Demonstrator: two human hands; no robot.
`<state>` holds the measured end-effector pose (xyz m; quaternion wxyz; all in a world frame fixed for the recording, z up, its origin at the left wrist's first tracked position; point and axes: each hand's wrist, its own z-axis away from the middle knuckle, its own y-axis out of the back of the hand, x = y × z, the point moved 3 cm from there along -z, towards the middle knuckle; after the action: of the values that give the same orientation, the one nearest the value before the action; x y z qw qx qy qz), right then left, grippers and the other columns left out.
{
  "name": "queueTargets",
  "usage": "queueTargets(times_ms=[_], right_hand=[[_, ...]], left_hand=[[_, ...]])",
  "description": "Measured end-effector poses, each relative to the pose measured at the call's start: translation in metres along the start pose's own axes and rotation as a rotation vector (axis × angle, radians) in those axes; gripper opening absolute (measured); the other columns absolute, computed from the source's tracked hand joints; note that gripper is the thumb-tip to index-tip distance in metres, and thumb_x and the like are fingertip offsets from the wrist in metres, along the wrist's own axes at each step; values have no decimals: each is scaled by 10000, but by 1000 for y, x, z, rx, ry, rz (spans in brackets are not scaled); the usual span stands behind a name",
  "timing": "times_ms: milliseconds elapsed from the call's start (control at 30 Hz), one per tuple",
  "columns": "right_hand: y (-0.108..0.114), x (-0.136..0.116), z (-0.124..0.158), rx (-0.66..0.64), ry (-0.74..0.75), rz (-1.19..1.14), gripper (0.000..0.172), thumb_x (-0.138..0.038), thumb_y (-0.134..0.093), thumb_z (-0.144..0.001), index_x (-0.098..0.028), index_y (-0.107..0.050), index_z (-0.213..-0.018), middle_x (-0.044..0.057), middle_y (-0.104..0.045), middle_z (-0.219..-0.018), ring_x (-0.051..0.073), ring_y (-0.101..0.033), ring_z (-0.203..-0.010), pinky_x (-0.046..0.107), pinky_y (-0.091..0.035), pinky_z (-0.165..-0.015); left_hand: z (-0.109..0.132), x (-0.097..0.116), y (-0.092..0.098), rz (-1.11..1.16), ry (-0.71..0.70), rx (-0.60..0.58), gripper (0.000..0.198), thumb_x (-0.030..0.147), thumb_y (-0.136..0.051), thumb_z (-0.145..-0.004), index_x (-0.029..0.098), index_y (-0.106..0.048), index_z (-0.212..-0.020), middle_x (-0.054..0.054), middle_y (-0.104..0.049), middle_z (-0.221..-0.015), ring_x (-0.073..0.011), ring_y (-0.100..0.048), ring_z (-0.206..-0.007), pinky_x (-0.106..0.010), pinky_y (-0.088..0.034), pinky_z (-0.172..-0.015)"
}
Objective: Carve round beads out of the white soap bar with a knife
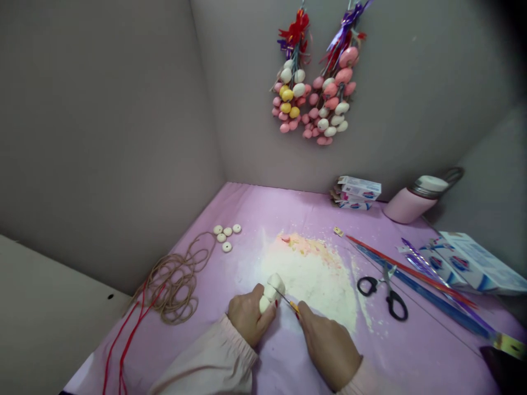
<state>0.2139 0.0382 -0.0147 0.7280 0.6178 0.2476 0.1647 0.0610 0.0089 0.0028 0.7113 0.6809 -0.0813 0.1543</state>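
My left hand (249, 315) is closed around a white oval bar, likely soap (272, 289), held just above the pink table cover (255, 214). My right hand (327, 343) grips a small knife with a yellow handle (293, 306); its thin blade touches the white bar. Below the bar lies a patch of white and pale orange shavings (313, 271). Several small white carved discs (226, 236) lie at the left, beside a loose coil of brown twine (177, 280).
Black-handled scissors (385, 293) lie right of the shavings. Red and blue ribbon strips (415, 277) cross the right side. Soap boxes (358, 192) and a pink flask (414, 200) stand at the back; more boxes (473, 266) lie at the right. Two bunches of carved pieces (317, 99) hang on the wall.
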Motion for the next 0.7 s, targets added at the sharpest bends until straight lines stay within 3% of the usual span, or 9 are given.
queueTargets(times_ms=[133, 367, 700], right_hand=[[2, 0, -2, 26, 10, 28, 194, -267, -212, -842, -239, -404, -853, -9, -579, -598, 163, -553, -511, 250, -176, -407], [10, -1, -4, -1, 56, -124, 238, -275, -194, -846, -217, -424, -842, 12, -588, -624, 145, -552, -573, 233, -241, -456], [6, -5, -1, 78, 21, -44, 238, -294, -162, -852, -230, -390, -826, -7, -585, -599, 161, -549, -513, 243, -177, -412]], left_hand=[[0, 1, 0, -3, 11, 5, 271, 417, -252, -766, 223, -435, -815, -7, -592, -643, -165, -565, -617, -243, -294, -511], [1, 2, 1, -24, 48, -3, 290, 421, -247, -765, 211, -441, -811, -15, -596, -666, -160, -568, -646, -239, -312, -537], [5, 5, -2, -104, 58, 58, 331, 456, -216, -769, 210, -429, -821, -18, -584, -666, -154, -549, -620, -238, -290, -508]])
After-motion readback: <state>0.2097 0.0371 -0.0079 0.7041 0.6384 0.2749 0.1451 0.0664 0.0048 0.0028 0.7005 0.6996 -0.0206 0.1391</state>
